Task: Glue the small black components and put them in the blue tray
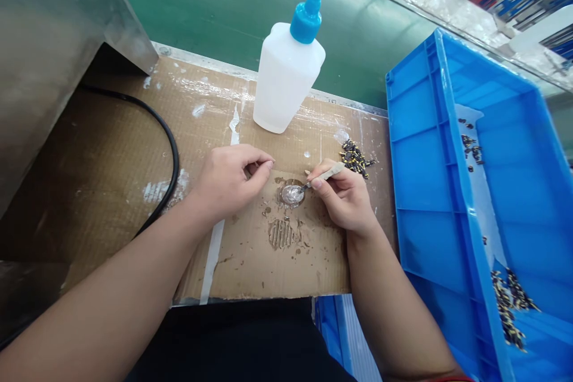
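Observation:
My right hand (342, 197) grips a small thin tool (329, 173) with a pale, flat handle and a narrow dark tip. That tip touches a shiny silvery blob (292, 193) set in a worn hollow of the cardboard (250, 262). To the left of the blob, my left hand (235, 182) is closed, thumb and forefinger pressed together; whatever may be between them is too small to make out. Just beyond my right hand lies a pile of small black parts with yellowish ends (354, 158).
A white squeeze bottle (289, 80) with a blue nozzle stands behind my hands. On the right is a tall blue crate (425, 161) with more small parts inside. A black cable (174, 155) curves at left beside a metal housing (54, 30).

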A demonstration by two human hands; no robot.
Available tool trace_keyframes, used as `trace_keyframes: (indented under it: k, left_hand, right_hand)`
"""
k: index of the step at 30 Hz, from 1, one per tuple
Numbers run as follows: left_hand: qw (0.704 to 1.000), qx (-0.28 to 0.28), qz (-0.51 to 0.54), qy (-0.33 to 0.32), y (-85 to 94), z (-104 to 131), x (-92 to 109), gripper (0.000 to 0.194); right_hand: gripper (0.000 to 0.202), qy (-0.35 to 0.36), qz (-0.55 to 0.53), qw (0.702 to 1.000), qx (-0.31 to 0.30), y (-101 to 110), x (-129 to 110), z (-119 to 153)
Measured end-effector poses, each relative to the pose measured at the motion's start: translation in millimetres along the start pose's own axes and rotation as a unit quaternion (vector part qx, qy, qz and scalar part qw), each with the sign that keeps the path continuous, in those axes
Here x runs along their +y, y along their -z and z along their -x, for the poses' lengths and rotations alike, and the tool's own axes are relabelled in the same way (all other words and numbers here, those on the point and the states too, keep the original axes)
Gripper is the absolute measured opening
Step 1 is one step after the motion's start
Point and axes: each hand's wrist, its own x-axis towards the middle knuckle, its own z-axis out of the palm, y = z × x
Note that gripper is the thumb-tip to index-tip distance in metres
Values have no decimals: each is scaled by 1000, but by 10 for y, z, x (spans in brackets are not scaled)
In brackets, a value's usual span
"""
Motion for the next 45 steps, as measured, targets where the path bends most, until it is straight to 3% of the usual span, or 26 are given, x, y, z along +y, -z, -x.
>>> trace_keyframes:
  k: [12,17,27,33,45]
  left_hand:
    - [1000,0,-1,1,0,2,1,19]
    - [1000,0,-1,-3,0,8,5,19]
    - [1000,2,1,2,-7,9,-18,17]
    - [1000,2,-1,-3,-3,6,-8,17]
    - [1000,-1,3,4,-4,11,-13,18]
  right_hand:
    - [12,9,27,999,-45,44,-21,6]
    - [12,-1,-32,999,-11,49,59,22]
    - [8,8,-8,1000,-27,14,-11,21]
    - [9,11,0,1000,9,18,30,23]
    - [12,0,-3,999,-33,33,-37,6]
